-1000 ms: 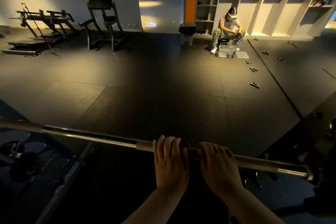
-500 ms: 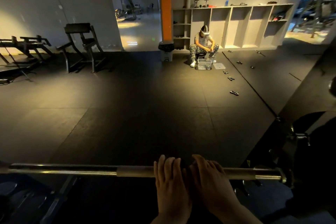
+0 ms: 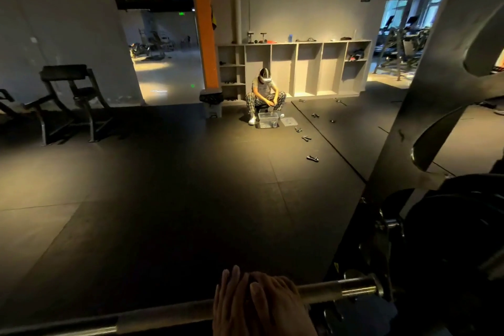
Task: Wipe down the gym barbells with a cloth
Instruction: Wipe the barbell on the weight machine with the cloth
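Note:
A steel barbell (image 3: 327, 290) runs across the bottom of the head view, its right end seated in a rack. My left hand (image 3: 231, 305) lies over the bar with its fingers straight and the tips reaching past the bar. My right hand (image 3: 281, 305) sits right beside it, its fingers laid partly over the back of the left hand. Both hands press down on the bar a short way left of the sleeve collar (image 3: 379, 285). No cloth shows; anything under the palms is hidden.
A grey rack upright (image 3: 425, 117) and dark weight plates (image 3: 452, 240) crowd the right side. Across the black rubber floor a person (image 3: 266, 95) sits by a clear plastic box (image 3: 268, 119), with small clips (image 3: 312, 158) scattered nearby. Benches (image 3: 71, 101) stand left, cubby shelves (image 3: 308, 68) behind.
Both hands have slid right along the bar toward the collar and closed up until the right overlaps the left. The view has lifted and swung right, bringing the rack in.

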`<state>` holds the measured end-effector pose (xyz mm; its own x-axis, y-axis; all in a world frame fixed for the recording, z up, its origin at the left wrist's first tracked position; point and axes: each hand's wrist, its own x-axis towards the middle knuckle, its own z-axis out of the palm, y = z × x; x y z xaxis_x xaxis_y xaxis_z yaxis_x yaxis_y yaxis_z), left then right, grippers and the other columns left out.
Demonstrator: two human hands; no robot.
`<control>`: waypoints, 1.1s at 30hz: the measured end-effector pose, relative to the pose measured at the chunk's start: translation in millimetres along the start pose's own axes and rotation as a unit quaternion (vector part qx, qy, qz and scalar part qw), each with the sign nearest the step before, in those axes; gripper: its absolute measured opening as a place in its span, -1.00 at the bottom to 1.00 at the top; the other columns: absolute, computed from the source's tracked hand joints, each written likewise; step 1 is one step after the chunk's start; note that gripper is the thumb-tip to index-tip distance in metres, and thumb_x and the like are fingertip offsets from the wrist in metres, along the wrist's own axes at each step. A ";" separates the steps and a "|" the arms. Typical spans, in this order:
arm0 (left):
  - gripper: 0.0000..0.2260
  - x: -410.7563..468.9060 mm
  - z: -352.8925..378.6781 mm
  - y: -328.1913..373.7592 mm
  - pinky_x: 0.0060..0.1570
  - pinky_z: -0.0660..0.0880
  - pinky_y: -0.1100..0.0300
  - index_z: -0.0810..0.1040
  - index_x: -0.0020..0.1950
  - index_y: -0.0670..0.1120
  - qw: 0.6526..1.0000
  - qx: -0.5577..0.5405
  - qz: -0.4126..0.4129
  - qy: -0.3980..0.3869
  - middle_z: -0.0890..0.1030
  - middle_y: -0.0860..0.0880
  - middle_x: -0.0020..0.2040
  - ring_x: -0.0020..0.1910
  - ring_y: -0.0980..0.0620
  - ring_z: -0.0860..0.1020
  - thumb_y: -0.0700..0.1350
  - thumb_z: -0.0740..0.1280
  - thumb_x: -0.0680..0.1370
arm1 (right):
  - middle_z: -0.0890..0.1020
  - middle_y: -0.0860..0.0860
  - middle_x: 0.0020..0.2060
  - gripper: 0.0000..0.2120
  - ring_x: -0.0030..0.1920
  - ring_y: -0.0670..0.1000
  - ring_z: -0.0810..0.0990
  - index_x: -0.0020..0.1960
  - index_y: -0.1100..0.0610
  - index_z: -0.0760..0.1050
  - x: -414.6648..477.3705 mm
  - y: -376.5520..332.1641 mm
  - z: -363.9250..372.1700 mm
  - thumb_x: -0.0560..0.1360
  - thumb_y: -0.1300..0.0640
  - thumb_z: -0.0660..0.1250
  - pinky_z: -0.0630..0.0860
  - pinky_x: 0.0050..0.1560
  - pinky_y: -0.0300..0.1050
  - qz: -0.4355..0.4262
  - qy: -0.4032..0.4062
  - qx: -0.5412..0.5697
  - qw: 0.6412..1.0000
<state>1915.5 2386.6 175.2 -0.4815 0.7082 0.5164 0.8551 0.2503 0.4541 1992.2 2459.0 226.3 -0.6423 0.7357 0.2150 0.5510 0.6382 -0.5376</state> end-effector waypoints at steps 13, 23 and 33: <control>-0.58 -6.8 -37.9 -40.7 0.50 0.22 0.04 0.54 0.36 -0.16 0.998 0.022 -0.036 -0.043 0.55 -0.10 0.37 0.41 -0.08 0.47 -0.01 0.02 0.68 | 0.57 -0.06 0.02 -0.64 0.08 0.02 0.57 0.05 -0.06 0.51 -5.5 6.4 1.6 0.61 -0.14 -0.03 0.35 0.38 0.12 -0.034 0.006 -0.129 0.991; -0.62 -14.2 -36.7 -53.0 0.51 0.17 -0.01 0.48 0.39 -0.09 0.991 0.091 0.043 -0.091 0.49 -0.08 0.40 0.42 -0.06 0.43 0.00 0.24 0.60 | 0.44 -0.15 0.28 -0.54 0.29 -0.07 0.42 0.34 -0.20 0.39 -13.5 -21.1 0.4 0.63 -0.31 -0.11 0.24 0.45 0.01 -0.075 -0.106 -0.100 0.986; -0.63 -12.3 -38.2 -47.1 0.52 0.13 0.05 0.54 0.34 -0.10 0.994 0.061 -0.001 -0.088 0.50 -0.03 0.37 0.39 -0.03 0.45 0.01 0.12 0.65 | 0.51 -0.08 0.16 -0.61 0.22 0.00 0.43 0.22 -0.09 0.46 -26.5 -0.8 14.5 0.63 -0.20 -0.04 0.30 0.43 0.09 0.031 0.040 -0.098 0.994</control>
<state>1873.9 2340.8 175.2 -0.4522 0.8090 0.3756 0.8758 0.3230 0.3586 2001.1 2435.7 209.2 -0.5640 0.7858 0.2539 0.6866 0.6170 -0.3846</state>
